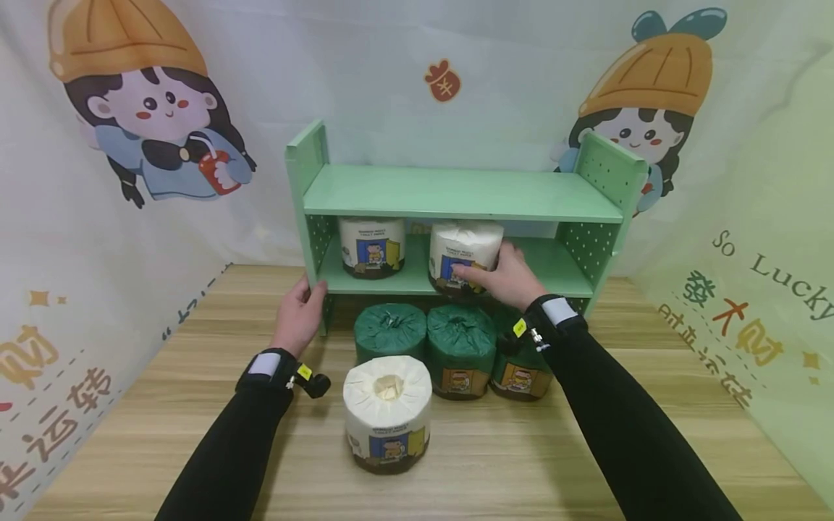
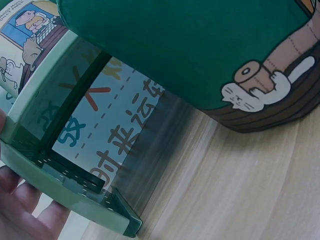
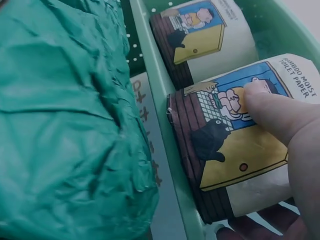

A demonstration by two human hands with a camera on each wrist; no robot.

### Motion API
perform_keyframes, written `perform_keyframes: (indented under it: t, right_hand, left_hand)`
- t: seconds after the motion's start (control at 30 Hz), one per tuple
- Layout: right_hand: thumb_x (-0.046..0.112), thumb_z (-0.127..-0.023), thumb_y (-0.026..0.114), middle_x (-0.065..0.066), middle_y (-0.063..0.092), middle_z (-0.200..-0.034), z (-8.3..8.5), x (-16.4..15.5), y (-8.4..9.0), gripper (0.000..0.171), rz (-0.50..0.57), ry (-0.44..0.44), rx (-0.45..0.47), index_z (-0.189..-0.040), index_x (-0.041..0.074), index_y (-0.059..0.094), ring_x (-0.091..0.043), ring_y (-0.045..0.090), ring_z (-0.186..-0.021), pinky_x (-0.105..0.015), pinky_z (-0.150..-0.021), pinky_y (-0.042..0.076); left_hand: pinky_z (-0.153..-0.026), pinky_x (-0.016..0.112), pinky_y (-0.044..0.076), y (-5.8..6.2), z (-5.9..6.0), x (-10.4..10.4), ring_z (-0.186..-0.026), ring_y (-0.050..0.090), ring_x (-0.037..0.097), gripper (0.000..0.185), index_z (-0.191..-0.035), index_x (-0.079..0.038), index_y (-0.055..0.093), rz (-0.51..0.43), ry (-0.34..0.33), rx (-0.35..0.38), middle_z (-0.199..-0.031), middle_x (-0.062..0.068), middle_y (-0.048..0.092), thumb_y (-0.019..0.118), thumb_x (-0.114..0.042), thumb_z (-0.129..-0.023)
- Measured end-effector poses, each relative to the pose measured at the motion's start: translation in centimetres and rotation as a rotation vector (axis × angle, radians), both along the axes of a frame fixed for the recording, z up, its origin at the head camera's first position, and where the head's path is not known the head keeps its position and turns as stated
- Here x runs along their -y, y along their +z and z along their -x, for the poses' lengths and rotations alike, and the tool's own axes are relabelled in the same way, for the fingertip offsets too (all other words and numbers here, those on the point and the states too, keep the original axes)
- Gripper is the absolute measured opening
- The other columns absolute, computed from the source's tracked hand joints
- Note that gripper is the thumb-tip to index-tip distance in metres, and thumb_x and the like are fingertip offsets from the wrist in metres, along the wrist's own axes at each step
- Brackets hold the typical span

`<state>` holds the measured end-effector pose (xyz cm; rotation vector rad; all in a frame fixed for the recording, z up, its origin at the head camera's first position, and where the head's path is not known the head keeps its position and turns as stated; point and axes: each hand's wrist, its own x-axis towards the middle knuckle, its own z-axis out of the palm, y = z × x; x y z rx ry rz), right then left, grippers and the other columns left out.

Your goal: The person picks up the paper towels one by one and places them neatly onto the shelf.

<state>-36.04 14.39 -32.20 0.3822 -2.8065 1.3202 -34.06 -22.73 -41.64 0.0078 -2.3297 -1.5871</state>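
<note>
My right hand (image 1: 515,278) grips a white-wrapped toilet paper roll (image 1: 464,250) from its right side, thumb across the printed front. In the right wrist view this roll (image 3: 240,145) is at the front edge of the lower shelf (image 1: 417,278). Another white roll (image 1: 373,248) stands upright on that shelf to the left. My left hand (image 1: 298,316) holds the left side panel of the green shelf rack (image 1: 313,239); its fingers (image 2: 27,200) lie outside the panel in the left wrist view.
Several green-wrapped rolls (image 1: 461,347) stand in a row before the rack. A third white roll (image 1: 387,416) stands nearer on the wooden table (image 1: 495,463). The rack's upper shelf (image 1: 449,192) overhangs the lower one. A printed cloth (image 1: 365,87) hangs behind.
</note>
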Motion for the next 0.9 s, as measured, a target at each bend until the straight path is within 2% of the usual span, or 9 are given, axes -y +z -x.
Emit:
perform_keyframes:
  t: [0.13,0.33,0.6,0.9]
  right_hand:
    - [0.046,-0.104,0.076,-0.026,0.050,-0.146,0.7,0.2,0.2,0.077,0.012,0.031,-0.009,-0.154,0.002,0.038,-0.034,0.059,-0.123,-0.047,-0.099,0.053]
    - [0.041,-0.105,0.075,-0.027,0.046,-0.151,1.1,0.5,0.3,0.094,0.080,0.020,0.025,-0.163,0.000,0.013,-0.037,0.061,-0.131,-0.049,-0.104,0.053]
    - [0.035,-0.108,0.072,-0.026,0.049,-0.153,1.7,1.0,0.2,0.081,0.088,0.029,0.010,-0.162,0.003,0.022,-0.041,0.061,-0.138,-0.054,-0.112,0.054]
    - [0.036,-0.111,0.068,-0.027,0.052,-0.157,1.9,1.5,0.2,0.080,0.045,0.019,0.023,-0.165,0.003,0.018,-0.042,0.057,-0.147,-0.057,-0.121,0.048]
  left_hand:
    - [-0.129,0.059,0.041,0.0,0.0,0.0,-0.158,0.048,0.036,0.052,-0.164,-0.019,0.054,0.000,-0.001,0.000,-0.166,0.015,0.056,0.046,-0.042,-0.117]
    - [-0.130,0.060,0.040,0.1,-0.1,0.0,-0.158,0.048,0.037,0.053,-0.164,-0.019,0.053,-0.001,-0.008,-0.001,-0.166,0.015,0.055,0.046,-0.043,-0.118]
    - [-0.129,0.060,0.041,0.2,-0.1,0.1,-0.158,0.048,0.037,0.051,-0.164,-0.018,0.054,-0.004,-0.009,-0.007,-0.166,0.016,0.055,0.047,-0.040,-0.118]
    - [-0.130,0.061,0.040,0.0,0.0,0.1,-0.158,0.047,0.037,0.052,-0.165,-0.018,0.052,0.001,-0.013,-0.011,-0.166,0.017,0.054,0.046,-0.039,-0.118]
